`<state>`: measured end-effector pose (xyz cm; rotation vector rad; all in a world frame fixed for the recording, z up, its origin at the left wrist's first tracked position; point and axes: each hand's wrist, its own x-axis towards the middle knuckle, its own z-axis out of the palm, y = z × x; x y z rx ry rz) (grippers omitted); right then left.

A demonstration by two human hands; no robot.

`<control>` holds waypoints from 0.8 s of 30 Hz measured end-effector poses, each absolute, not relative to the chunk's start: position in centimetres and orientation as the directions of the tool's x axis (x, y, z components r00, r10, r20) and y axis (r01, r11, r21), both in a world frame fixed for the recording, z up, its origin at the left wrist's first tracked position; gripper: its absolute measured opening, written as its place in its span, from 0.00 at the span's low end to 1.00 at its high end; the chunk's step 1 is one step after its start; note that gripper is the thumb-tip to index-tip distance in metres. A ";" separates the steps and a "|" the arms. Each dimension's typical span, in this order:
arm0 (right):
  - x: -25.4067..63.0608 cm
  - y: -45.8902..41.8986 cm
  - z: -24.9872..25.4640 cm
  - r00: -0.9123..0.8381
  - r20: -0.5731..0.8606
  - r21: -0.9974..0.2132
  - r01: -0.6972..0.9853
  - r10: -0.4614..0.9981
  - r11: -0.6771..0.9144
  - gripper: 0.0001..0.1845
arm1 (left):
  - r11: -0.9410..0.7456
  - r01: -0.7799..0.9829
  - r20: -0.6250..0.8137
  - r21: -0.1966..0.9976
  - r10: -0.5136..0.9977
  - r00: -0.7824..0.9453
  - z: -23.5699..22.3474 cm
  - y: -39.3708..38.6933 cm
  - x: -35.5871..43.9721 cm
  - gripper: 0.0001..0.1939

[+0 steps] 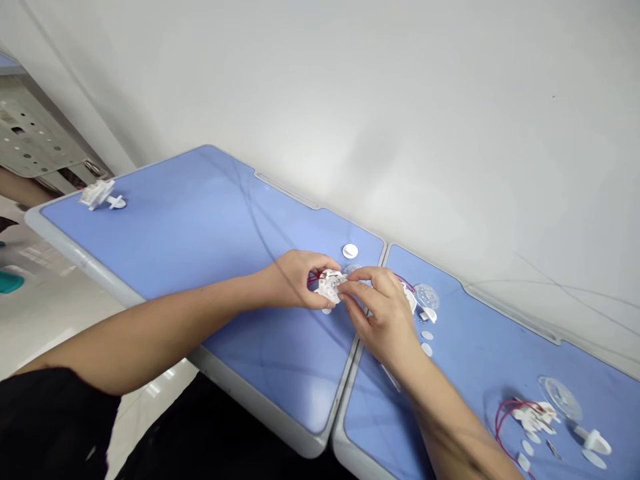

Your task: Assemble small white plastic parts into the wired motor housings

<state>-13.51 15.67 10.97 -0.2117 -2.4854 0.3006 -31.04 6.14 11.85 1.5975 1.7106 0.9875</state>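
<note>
My left hand (295, 280) and my right hand (380, 313) meet over the blue tabletop (200, 220). Both grip a small white perforated plastic part (330, 285) with red wires (314, 278) running from it. My fingers hide much of the part. A flat white disc (350, 251) lies just beyond my hands. To the right of my right hand lie a clear round disc (426, 297) and small white discs (427, 342).
Two blue tables with grey rims meet at a seam (363, 333) under my hands. At the lower right sits a group of white parts with red wire (530, 415) and a clear disc (560, 398). Another white part (97, 194) lies at the far left. A white wall (350, 100) borders the far edge.
</note>
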 end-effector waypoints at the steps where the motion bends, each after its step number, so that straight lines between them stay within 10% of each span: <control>1: -13.5 15.7 10.9 -0.802 0.555 -0.259 0.086 0.222 0.962 0.06 | -0.004 0.558 0.068 0.830 0.993 -0.094 11.8 6.2 -31.1 0.22; 24: -14.0 14.7 10.2 -0.799 0.501 -0.344 0.170 0.334 0.923 0.07 | -0.046 0.640 0.090 0.767 0.995 -0.036 11.3 6.3 -31.0 0.22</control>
